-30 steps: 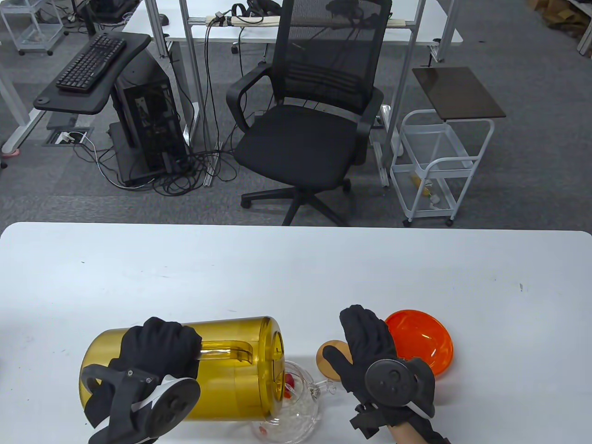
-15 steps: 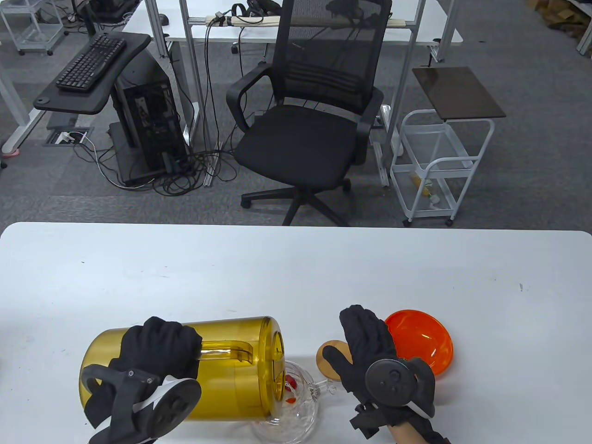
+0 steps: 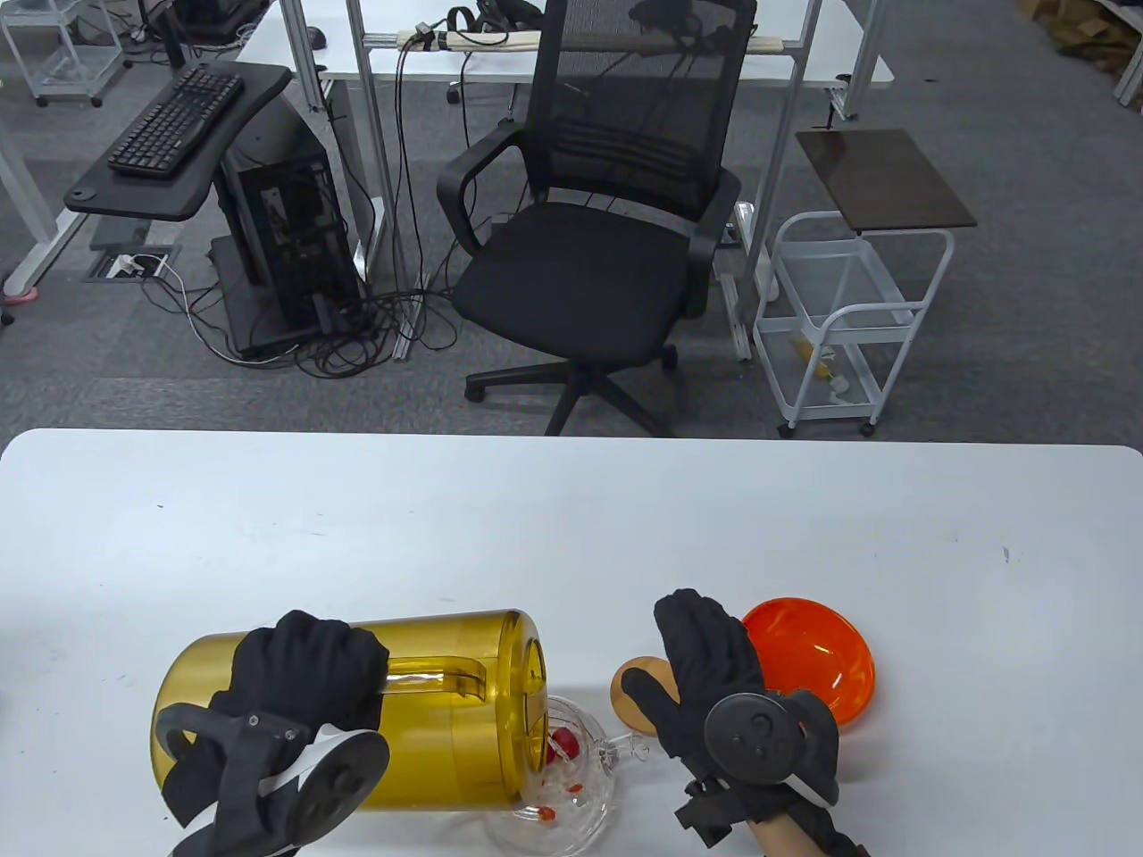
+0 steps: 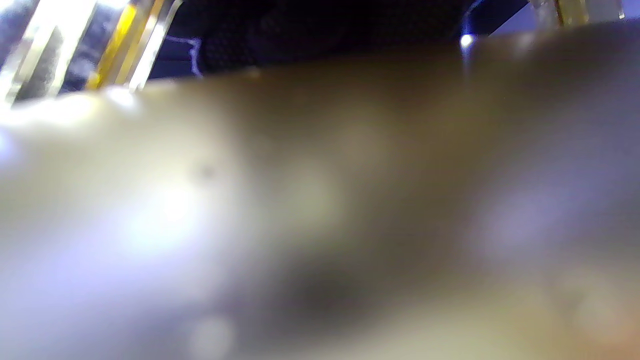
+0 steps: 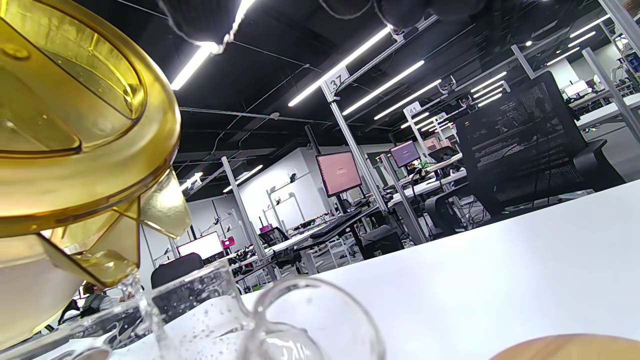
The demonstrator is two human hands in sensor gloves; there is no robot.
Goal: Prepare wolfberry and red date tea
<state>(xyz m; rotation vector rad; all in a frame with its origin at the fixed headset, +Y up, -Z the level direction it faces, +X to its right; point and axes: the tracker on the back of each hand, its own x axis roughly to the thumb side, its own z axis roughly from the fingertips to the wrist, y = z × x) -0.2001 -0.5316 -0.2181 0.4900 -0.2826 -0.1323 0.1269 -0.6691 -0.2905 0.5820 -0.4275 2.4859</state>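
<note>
My left hand (image 3: 308, 674) grips the handle of a yellow transparent pitcher (image 3: 446, 705), which is tipped on its side with its mouth over a clear glass teapot (image 3: 571, 786). In the right wrist view water runs from the pitcher's spout (image 5: 160, 210) into the teapot (image 5: 210, 320). Red dates and wolfberries (image 3: 563, 745) float inside the teapot. My right hand (image 3: 705, 661) lies flat and open on the table, right of the teapot, partly over a round wooden lid (image 3: 636, 687). The left wrist view shows only the blurred pitcher wall (image 4: 320, 200).
An orange bowl-shaped lid (image 3: 817, 656) lies on the table just right of my right hand. The white table (image 3: 571, 518) stretches away behind. A black office chair (image 3: 589, 259) and a white cart (image 3: 848, 321) stand beyond its far edge.
The hands and pitcher have held still. The red pieces in the teapot have drifted and spread lower as water goes in.
</note>
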